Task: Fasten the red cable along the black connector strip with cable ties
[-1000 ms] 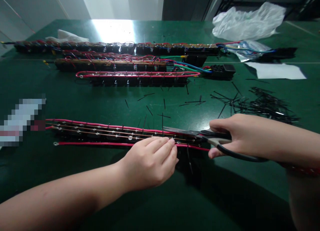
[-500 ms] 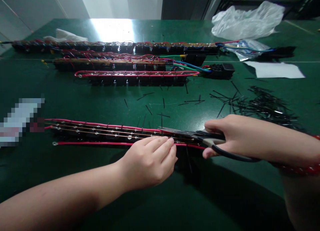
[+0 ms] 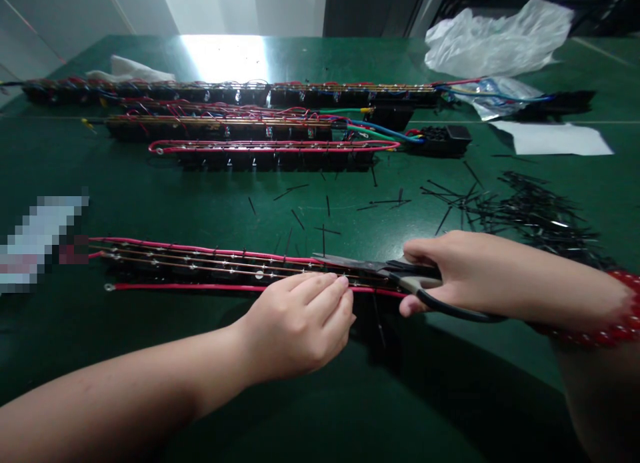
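Observation:
A long black strip (image 3: 165, 271) with brass-coloured rods and red wires lies across the near part of the table. My left hand (image 3: 305, 326) is closed over its near edge, fingers pressed together beside the lower red wire (image 3: 200, 287); the thumb is hidden. My right hand (image 3: 445, 269) grips scissors (image 3: 400, 273) by their black and grey handles. The blades lie low over the strip's far edge, pointing left, next to the upper red wire (image 3: 175, 245). A thin black cable tie (image 3: 379, 319) sticks out from the strip's near side.
Farther back lie a strip with a looped red wire (image 3: 280, 146) and longer wired strips (image 3: 225, 93). Loose black ties (image 3: 540, 213) are heaped at the right, with several scattered around. A clear plastic bag (image 3: 495, 43) and white paper (image 3: 555, 139) rest on the green table (image 3: 210, 203).
My right hand and the scissors have shifted slightly left along the strip. The left hand and the strip stay where they were.

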Action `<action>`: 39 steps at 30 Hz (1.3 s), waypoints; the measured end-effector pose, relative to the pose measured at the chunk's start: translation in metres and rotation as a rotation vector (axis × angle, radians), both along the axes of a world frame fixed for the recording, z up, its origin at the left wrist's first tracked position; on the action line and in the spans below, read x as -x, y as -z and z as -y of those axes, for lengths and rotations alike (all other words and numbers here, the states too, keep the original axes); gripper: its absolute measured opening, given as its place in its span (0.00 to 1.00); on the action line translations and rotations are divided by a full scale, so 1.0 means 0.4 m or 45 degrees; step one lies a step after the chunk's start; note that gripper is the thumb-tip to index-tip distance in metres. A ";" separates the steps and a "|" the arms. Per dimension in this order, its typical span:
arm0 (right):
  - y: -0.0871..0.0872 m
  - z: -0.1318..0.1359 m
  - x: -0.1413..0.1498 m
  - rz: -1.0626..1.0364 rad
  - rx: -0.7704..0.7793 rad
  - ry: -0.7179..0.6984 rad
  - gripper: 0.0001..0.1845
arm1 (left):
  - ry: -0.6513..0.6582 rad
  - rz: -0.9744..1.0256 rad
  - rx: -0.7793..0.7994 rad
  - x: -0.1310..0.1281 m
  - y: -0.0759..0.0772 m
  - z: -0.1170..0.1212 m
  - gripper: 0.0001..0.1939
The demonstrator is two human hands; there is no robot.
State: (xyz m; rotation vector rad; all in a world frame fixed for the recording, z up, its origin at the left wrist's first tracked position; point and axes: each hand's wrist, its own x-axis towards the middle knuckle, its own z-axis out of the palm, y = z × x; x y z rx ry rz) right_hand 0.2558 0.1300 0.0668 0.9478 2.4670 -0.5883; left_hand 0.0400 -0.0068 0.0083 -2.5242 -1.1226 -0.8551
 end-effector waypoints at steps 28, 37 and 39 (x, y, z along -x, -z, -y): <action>0.003 0.022 0.025 0.038 -0.286 -0.061 0.19 | -0.020 -0.014 -0.005 0.000 0.003 0.003 0.11; -0.008 0.019 0.024 0.036 -0.254 -0.037 0.20 | -0.015 -0.063 0.001 0.004 0.000 0.006 0.12; -0.009 0.018 0.021 0.040 -0.242 -0.018 0.19 | -0.002 -0.076 0.025 0.005 0.000 0.007 0.13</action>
